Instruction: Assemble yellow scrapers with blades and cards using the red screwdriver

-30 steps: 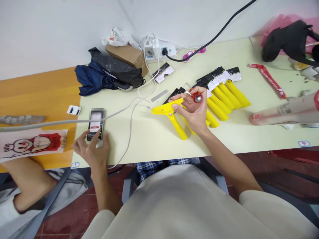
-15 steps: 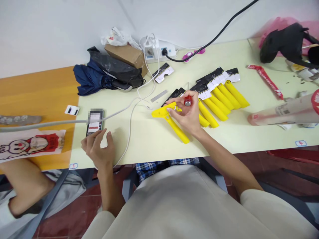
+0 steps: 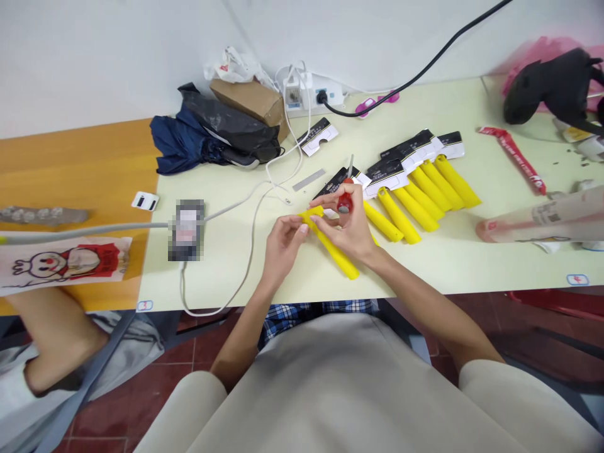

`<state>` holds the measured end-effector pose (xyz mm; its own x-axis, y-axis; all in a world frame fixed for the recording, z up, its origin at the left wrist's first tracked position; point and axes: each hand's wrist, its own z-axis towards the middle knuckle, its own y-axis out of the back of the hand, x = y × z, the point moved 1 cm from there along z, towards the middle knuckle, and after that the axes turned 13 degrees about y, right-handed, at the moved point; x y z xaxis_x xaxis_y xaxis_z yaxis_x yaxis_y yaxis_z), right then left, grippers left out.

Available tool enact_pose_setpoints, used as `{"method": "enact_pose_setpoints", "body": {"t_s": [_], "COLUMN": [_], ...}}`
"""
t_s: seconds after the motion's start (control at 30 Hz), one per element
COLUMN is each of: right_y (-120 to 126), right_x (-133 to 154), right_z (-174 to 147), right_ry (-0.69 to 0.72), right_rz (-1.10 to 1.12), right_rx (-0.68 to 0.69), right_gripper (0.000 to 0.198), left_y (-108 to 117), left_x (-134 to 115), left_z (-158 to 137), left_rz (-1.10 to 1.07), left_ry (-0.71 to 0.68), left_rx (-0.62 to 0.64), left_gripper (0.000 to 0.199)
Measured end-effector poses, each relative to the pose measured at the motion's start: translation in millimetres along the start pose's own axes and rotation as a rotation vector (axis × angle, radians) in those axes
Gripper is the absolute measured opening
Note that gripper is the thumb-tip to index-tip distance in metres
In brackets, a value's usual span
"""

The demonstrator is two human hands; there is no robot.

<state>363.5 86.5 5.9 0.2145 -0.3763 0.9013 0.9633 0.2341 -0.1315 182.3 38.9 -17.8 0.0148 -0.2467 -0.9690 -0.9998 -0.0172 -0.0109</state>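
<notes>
A yellow T-shaped scraper [image 3: 337,251] is held over the table, its handle slanting down to the right. My left hand [image 3: 283,246] pinches the left end of its head. The fingertips of my right hand [image 3: 352,230] grip the other end of the head. Tucked in that same right hand is a screwdriver [image 3: 345,199] with a red handle, its metal shaft pointing up and away. Beyond the right hand lie several yellow scraper handles [image 3: 419,204] in a row, with black and white cards [image 3: 387,176] at their far ends. A flat metal blade [image 3: 309,180] rests on the table.
A phone [image 3: 187,231] and a white cable [image 3: 250,251] lie to the left. A navy umbrella [image 3: 182,141], a cardboard box [image 3: 252,104] and a power strip [image 3: 333,94] stand along the wall. At right lies a plastic cup [image 3: 542,217]. Another person's arm [image 3: 56,336] is at far left.
My left hand has moved right from beside the phone and taken hold of the scraper's head. The right hand keeps its grip on the scraper and the screwdriver, whose shaft now shows more.
</notes>
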Motion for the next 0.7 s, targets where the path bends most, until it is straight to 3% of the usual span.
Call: {"method": "enact_pose_setpoints", "body": {"t_s": [0.2,0.43,0.53,0.63,0.7], "right_y": [1.2,11.1,31.9,51.5,58.1], "right_x": [-4.7,-5.4,10.8,42.2,68.7], "right_z": [0.1,9.4,29.9,63.5,90.2], "right_ry": [0.020,0.039,0.078,0.148,0.160], "right_rz": [0.026,-0.010,-0.254,-0.655,-0.868], "right_rx": [-0.020,-0.034,0.058,0.269,0.409], "right_gripper": [0.060,0.064,0.052,0.027,0.029], "left_y": [6.1,9.2,9.7,12.3,15.2], "left_x": [-1.2,-10.4,-8.3,-5.2,-4.4], "left_z": [25.1,38.9,47.5,54.2,56.0], "left_rz": [-0.028,-0.126,-0.152,-0.154,-0.150], "left_ry": [-0.007,0.160,0.181,0.193,0.181], "left_rx": [-0.115,0.218,0.255,0.279,0.283], "left_gripper": [0.047,0.039,0.045,0.049,0.046]}}
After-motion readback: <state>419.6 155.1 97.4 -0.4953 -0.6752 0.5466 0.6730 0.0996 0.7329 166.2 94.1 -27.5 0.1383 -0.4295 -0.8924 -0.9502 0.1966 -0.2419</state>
